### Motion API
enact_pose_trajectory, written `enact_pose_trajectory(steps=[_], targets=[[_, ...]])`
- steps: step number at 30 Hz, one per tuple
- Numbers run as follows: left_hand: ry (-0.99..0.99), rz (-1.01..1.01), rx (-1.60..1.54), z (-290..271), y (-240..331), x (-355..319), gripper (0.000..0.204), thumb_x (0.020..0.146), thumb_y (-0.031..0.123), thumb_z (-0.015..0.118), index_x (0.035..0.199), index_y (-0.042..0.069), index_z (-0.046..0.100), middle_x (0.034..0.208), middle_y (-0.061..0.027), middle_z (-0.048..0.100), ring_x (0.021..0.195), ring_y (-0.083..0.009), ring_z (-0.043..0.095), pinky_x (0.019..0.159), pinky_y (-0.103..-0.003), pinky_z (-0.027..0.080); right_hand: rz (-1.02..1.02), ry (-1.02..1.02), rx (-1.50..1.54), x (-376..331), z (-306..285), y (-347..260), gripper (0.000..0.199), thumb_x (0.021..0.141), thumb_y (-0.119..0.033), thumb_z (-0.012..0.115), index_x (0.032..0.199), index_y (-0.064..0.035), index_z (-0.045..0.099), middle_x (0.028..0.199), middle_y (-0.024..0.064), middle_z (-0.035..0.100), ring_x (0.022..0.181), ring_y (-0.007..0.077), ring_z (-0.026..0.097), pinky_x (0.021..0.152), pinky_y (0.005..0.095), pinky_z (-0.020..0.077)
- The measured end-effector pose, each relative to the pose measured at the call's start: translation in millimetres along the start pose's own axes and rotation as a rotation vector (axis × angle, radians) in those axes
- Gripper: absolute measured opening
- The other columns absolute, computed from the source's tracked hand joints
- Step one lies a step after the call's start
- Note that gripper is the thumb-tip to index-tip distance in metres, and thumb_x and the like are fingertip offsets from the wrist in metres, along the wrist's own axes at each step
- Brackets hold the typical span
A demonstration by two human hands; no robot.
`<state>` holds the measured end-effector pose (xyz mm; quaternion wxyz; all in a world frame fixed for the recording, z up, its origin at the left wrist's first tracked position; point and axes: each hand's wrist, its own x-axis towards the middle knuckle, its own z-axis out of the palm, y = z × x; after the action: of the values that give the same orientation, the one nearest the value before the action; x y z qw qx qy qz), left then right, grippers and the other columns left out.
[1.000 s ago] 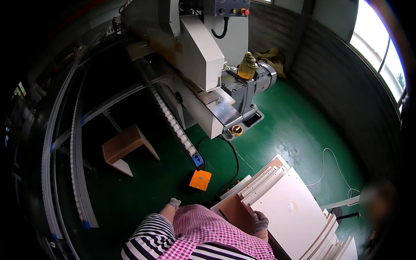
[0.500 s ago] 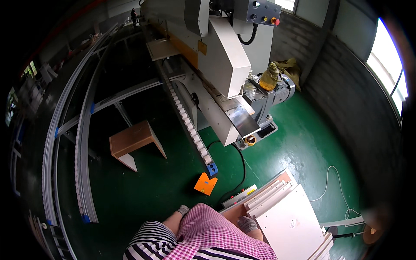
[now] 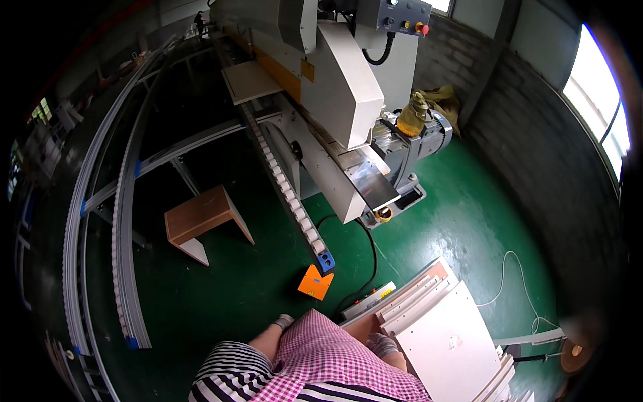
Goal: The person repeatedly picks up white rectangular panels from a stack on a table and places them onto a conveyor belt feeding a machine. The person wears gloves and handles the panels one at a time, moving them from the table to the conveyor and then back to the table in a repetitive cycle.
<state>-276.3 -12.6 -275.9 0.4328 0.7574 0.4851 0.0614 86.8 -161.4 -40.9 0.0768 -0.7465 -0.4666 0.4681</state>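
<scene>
My left hand (image 3: pixel 285 321), in what looks like a grey glove, is beside the pink checked apron (image 3: pixel 315 342), which partly covers it. My right hand (image 3: pixel 382 344), also grey-gloved, is at the apron's other side, next to the stacked white boards (image 3: pixel 449 342). Fingers of both hands are hidden or too small to make out, and I see nothing held. Ahead, a pale flat panel (image 3: pixel 251 82) lies at the side of a long white machine (image 3: pixel 348 94), above a strip of white rollers (image 3: pixel 288 194). An orange plate (image 3: pixel 315 283) is at the strip's near end.
A brown stool-like board piece (image 3: pixel 201 214) stands on the green floor (image 3: pixel 221 295). Metal roller rails (image 3: pixel 124 234) run along the left. A black cable (image 3: pixel 374 258) curves below the machine, and a white cord (image 3: pixel 501 285) lies at right. A distant person (image 3: pixel 199 24) stands far back.
The pale panel has come a little nearer along the machine. My view has shifted slightly; both hands stay about where they were beside the apron.
</scene>
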Motion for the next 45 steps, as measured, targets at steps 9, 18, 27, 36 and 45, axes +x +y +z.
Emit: enact_pose_trajectory(steps=[9,18,27,36,45], targets=[[-0.288,-0.359,0.123,14,-38,8,0.048,0.084,0.049,0.046,0.109,0.012,0.063,0.112,-0.0155,0.061,0.104,-0.0312,0.058,0.087,-0.043,0.045,-0.009,-0.008,0.022,-8,9,-1,0.039,0.087,-0.025,0.057,0.121,-0.0061,0.055,0.116,0.0158,0.06,0.11,0.0283,0.055,0.093,0.0344,0.0426],[-0.342,-0.371,0.076,-16,10,-1,0.045,0.086,0.045,0.043,0.107,0.012,0.065,0.111,-0.0137,0.062,0.104,-0.0286,0.059,0.087,-0.04,0.046,0.091,-0.027,0.052,-31,-14,-43,0.044,0.086,-0.032,0.056,0.123,-0.009,0.054,0.12,0.0187,0.056,0.112,0.0339,0.053,0.095,0.0384,0.0415],[-0.39,-0.275,0.181,-2,-7,4,0.045,0.087,0.044,0.041,0.107,0.012,0.065,0.114,-0.0118,0.061,0.106,-0.0277,0.059,0.087,-0.039,0.046,0.022,-0.072,0.152,2,15,-8,0.043,0.086,-0.029,0.058,0.122,-0.0062,0.055,0.119,0.0183,0.057,0.113,0.032,0.053,0.095,0.0363,0.0419],[0.21,-0.74,-0.617,-13,-15,6,0.03,0.09,0.031,0.042,0.093,0.012,0.066,0.092,-0.0113,0.066,0.087,-0.0278,0.064,0.073,-0.041,0.051,-0.045,-0.085,0.492,-29,-18,-90,0.037,0.089,-0.016,0.059,0.121,0.0013,0.053,0.117,0.0132,0.059,0.107,0.0227,0.055,0.092,0.0308,0.0442],[1.1,-0.313,-0.75,-155,53,54,0.052,0.087,0.021,0.058,0.132,0.003,0.038,0.13,-0.018,0.047,0.115,-0.0281,0.05,0.098,-0.035,0.04,-0.191,-0.076,0.575,8,-13,-92,0.035,0.09,-0.019,0.058,0.12,-0.0021,0.056,0.112,0.0077,0.061,0.107,0.0168,0.053,0.094,0.0283,0.0401]])
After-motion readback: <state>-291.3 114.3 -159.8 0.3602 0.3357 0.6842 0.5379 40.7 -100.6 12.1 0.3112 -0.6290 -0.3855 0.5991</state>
